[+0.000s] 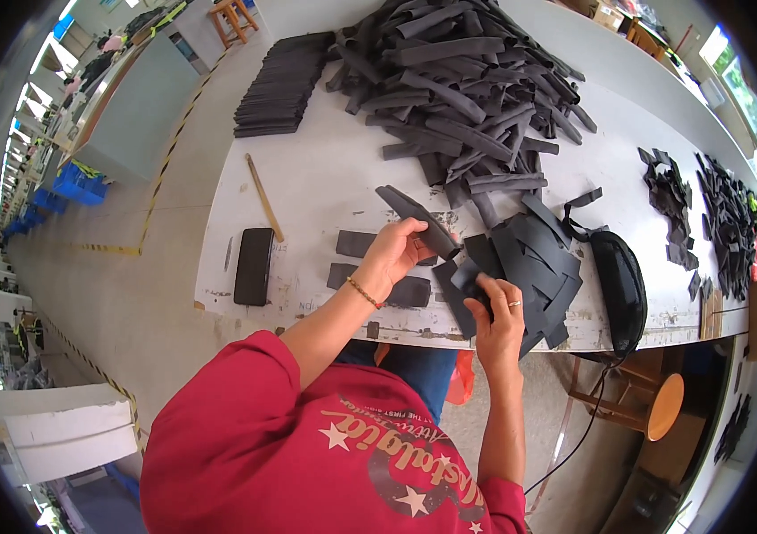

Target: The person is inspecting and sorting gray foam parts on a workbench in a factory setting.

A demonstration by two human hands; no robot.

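Strips (445, 89) are dark grey, tabletop (311, 173) stained white, shirt (245, 427) star-printed red, phone (255, 266) black, bins (80, 184) blue.

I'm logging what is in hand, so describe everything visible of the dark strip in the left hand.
The strip is long, narrow and dark grey to black, with a dull surface that looks like flexible cloth or sheeting. It appears folded or curled lengthwise. It slants over the white table, its far end toward the picture's upper left and its near end lower right. The left hand grips it toward the near end, covering part of it.
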